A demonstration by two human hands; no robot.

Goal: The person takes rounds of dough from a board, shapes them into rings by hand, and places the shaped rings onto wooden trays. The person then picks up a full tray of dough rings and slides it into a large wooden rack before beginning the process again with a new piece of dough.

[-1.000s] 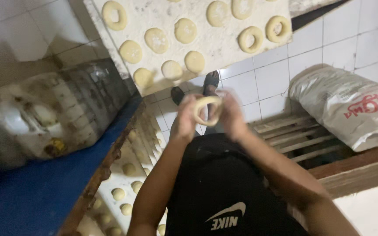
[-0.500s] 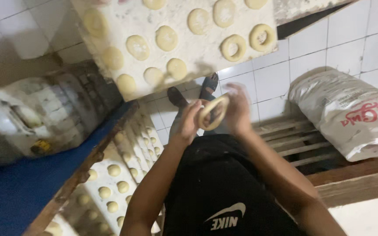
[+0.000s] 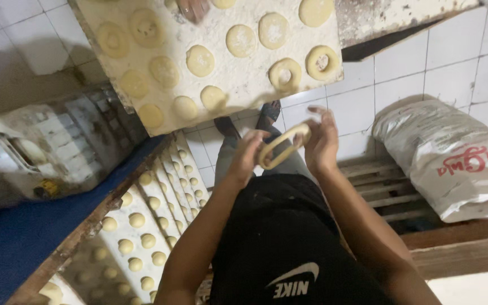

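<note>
Left hand (image 3: 248, 153): fingers closed on near side of dough ring (image 3: 282, 145), held in air above lap, approx. centre of view. Right hand (image 3: 321, 138): fingers curled on far side of same ring; both hands pulled it into a long oval w/ open hole.

Floured board (image 3: 221, 68), above hands, tilted: 2 finished rings w/ holes at its right end; rest, approx. 10 pcs, were solid flat rounds, not pierced. Judgement: shaping at early stage — few rings done, one in hand, most rounds left.

Rack of trays (image 3: 142, 226), lower left, just beside person's left arm: several trays stacked edge-on, each w/ rows of small dough balls, unshaped.

Blue table (image 3: 24, 237), far left: blurred grey machine or container (image 3: 46, 152) on it; kind not discernible.

White sack (image 3: 453, 158), red print, right side, lay on wooden slat pallet (image 3: 379, 186).

White tiled floor (image 3: 402, 90) beyond; person's sandalled feet (image 3: 249, 121) partly visible below board edge.

Another hand's fingertips (image 3: 193, 8) at top edge, on board; blurred.
</note>
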